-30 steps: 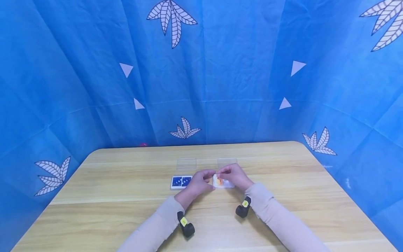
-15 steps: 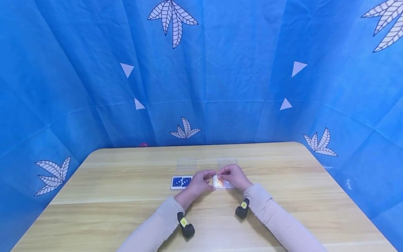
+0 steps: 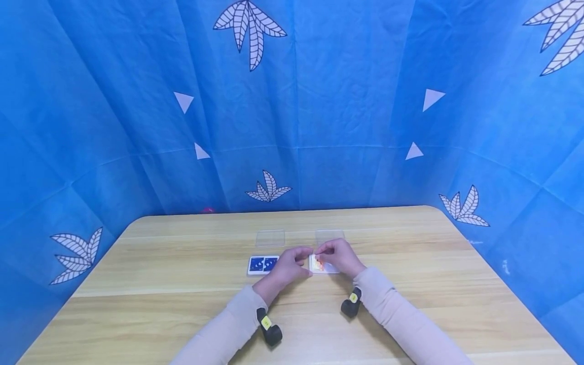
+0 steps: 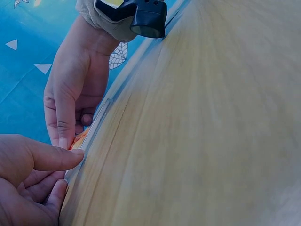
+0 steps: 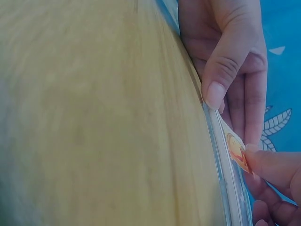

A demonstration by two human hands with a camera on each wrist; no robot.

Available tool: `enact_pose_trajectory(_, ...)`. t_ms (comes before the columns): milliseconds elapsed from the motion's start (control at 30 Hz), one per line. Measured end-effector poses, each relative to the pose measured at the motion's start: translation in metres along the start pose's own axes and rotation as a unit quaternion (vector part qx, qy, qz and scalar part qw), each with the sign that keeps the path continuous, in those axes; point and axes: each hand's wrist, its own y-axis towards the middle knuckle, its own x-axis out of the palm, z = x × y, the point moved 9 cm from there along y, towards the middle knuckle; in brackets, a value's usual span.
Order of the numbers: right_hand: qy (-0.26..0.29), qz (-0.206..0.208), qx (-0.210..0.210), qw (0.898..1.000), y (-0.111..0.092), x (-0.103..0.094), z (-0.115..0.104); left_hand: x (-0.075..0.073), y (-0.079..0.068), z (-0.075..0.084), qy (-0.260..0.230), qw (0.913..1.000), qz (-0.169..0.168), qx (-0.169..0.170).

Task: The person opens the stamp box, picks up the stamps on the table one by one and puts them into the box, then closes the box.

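A shallow clear plastic box (image 3: 332, 270) lies on the table before me. In it is a white card with an orange picture (image 3: 318, 263). My left hand (image 3: 291, 264) holds the box's left end, thumb at the near corner and fingers at the far one. Thumb and fingertips of my right hand (image 3: 341, 257) pinch the card's edge. Seen from the right wrist, the card (image 5: 237, 151) bends up at the pinched edge, close over the box wall (image 5: 220, 146). My right palm and fingers cover the box's right part.
Left of my left hand lies a second clear box with dark blue, white-patterned cards (image 3: 256, 263). Two flat clear lids, one at left (image 3: 270, 238) and one at right (image 3: 329, 234), lie behind the boxes. A blue curtain (image 3: 347, 177) hangs beyond the wooden table (image 3: 159, 268).
My right hand has shifted very slightly, keeping its pinch on the card, and the picture's visible part has changed a little. My left hand holds still.
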Motion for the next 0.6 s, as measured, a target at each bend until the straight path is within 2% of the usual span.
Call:
enact_pose_trajectory(333,-0.006,-0.004,-0.005,1.0,0.001,0.0,0.002,-0.002,-0.001,0.0,-0.002,1.0,0.002,0.0)
enact_pose_trajectory(600,0.019,-0.035,-0.018,0.999,-0.008,-0.011,-0.007,0.0,0.0,-0.001,-0.003,0.9999,0.002,-0.009)
